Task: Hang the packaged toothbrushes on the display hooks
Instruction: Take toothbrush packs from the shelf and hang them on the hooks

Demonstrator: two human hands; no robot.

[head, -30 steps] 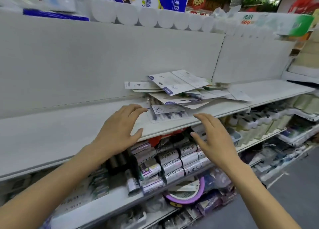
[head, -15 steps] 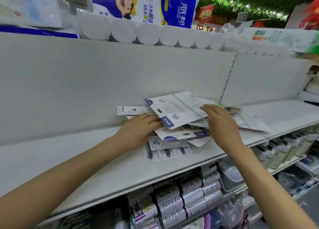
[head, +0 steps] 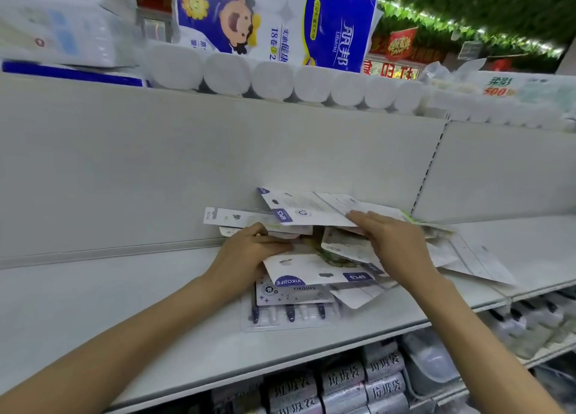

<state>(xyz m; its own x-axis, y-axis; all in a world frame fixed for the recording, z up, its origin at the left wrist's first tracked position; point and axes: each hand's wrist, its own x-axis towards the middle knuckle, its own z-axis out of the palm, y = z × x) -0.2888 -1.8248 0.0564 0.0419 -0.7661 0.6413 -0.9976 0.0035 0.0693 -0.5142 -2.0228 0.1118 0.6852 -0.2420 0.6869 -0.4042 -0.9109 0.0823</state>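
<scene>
Fingers of both hands are in the pile: the left hand [head: 246, 254] has its fingers held together and slid in under the upper packs, thumb side toward the top of the heap, though whether it pinches one pack or only lifts the layer I cannot tell; the right hand [head: 394, 242] lies flat with straight fingers close together on the top pack [head: 308, 209].

Back panel [head: 187, 170] first: it is plain white, and no hooks show on it anywhere in view, nor does anything hang from it. By that, the hanging has not begun, as far as can be seen.

Shelf [head: 109, 314] next: a white board running the whole width, with the toothbrushes all lying on it in one loose heap [head: 343, 257] against the panel, near the seam between two panels. The packs overlap at odd angles, most face down with hang holes showing.

Smaller: one pack [head: 290, 307] lies lowest and nearest the front edge, face up, dark brush handles visible through the blister.

Left to do, in my judgement: nearly all of it. A pack must be separated, turned upright, and its hole carried to a hook that lies somewhere out of view.

Above sit paper rolls [head: 274, 80]; below, grey bag rolls [head: 343, 382].
</scene>
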